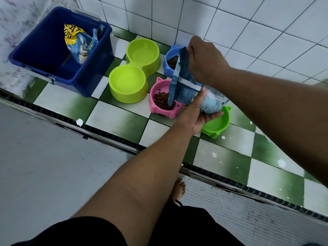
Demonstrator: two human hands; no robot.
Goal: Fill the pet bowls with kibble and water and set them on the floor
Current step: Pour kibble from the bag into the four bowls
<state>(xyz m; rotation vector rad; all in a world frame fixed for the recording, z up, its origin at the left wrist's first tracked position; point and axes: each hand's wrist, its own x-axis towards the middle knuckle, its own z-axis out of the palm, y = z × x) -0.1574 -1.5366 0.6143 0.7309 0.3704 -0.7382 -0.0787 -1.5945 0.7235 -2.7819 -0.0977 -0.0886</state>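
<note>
- The right hand [202,57] had its grip closed on the top end of the kibble bag [186,86], pinching it.
- The left hand [200,114] cradled the bag's lower end, thumb pressed against its side.
- The bag was tilted, its open corner down in the pink bowl [154,105], which held kibble [161,99].
- Just behind stood a blue bowl [166,58] with kibble; a green bowl [216,125] sat under the left hand.
- A lime double bowl [136,52] with 2 wells stood beside a blue bin [99,71] holding another bag [78,45], all on checkered tiles [110,114].
</note>
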